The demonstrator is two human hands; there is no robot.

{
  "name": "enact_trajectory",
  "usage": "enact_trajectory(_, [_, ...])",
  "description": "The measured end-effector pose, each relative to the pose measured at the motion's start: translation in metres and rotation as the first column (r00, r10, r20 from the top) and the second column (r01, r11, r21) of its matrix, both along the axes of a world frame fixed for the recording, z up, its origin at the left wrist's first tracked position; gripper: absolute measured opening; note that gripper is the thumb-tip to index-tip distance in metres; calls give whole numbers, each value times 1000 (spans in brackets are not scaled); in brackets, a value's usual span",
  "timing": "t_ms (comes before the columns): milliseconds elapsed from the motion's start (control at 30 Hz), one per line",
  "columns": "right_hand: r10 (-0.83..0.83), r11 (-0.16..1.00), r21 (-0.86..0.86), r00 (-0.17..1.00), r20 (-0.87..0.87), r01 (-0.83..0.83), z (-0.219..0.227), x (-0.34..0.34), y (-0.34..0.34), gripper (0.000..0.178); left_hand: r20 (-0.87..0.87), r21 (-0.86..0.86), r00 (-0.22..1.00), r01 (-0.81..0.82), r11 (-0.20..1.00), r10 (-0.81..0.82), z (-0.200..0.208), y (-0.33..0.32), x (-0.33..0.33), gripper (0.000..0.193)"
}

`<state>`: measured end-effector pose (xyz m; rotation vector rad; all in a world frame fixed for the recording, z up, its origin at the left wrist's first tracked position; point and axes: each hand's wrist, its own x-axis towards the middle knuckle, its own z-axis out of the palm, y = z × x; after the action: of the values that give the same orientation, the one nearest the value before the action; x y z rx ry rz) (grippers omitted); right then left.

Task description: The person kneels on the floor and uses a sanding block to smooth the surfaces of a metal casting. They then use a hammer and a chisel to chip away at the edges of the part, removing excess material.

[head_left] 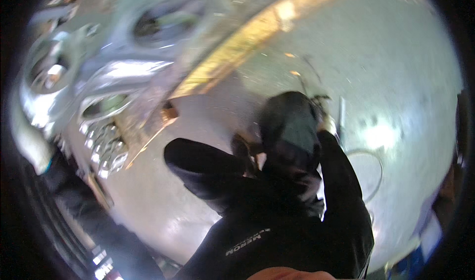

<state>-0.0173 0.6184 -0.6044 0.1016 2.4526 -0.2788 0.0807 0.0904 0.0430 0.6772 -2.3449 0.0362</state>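
Note:
My right arm [349, 176], in a black sleeve, reaches forward past my bent knees. The pale-gloved right hand [326, 124] is closed round something dark [321, 101], too blurred to name. Close beside that hand stands a thin pale rod [342, 116]. At the far left my left arm, in a dark sleeve [91, 213], extends to a white-gloved left hand [32, 144] against a shiny metal part [42, 99] with a round opening. Its fingers are smeared by motion and partly hidden.
A yellow bar [237, 42] runs diagonally from centre to top right. Left of it lies a large metal part [133, 69] with round openings, and smaller shiny pieces [106, 146]. A thin loop [382, 173] lies on the grey floor [386, 72]. Something blue [410, 265] is at lower right.

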Motion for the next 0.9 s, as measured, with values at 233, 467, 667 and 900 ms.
enact_trajectory(233, [-60,996,-74,997,-38,57,-19,-7,-3,34,239,-640,964,245,729,-114,-15,-7,6,40])
enact_trajectory(467, [-73,997,-33,997,4,73,-30,2,-7,44,-184,-115,898,384,916,-399,-27,14,-4,28])
enact_trajectory(667, [37,999,14,999,8,-37,-34,-2,-4,67,-92,-301,944,277,913,-317,-27,9,-4,23])
enact_trajectory(900, [502,860,-299,787,358,-413,-12,-33,40,38,-147,-193,969,170,966,-199,-31,10,-6,28])
